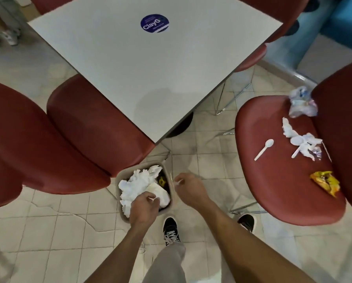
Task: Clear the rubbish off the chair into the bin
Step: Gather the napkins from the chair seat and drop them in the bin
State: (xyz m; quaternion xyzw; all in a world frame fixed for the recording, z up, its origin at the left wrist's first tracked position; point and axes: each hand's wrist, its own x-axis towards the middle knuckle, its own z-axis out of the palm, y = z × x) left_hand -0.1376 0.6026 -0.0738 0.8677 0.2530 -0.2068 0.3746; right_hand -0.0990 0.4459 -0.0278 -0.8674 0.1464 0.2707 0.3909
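Observation:
A beige bin (123, 175) stands on the floor by the table corner, filled with crumpled white tissue (137, 183). My left hand (144, 208) hovers over the bin's near side and pinches a thin white plastic piece. My right hand (189, 188) is just right of the bin's rim, its fingers curled round another small white piece. On the red chair (273, 180) to the right lie a white plastic spoon (264, 149), crumpled tissue with a fork (301, 142), a crumpled plastic wrapper (301, 104) and a yellow snack wrapper (325, 183).
A white table (150, 68) with a blue sticker stands ahead. Red chairs (79, 127) stand to the left, close beside the bin. My shoes (171, 229) are on the tiled floor behind the bin. Another person's feet (7, 36) show at the far left.

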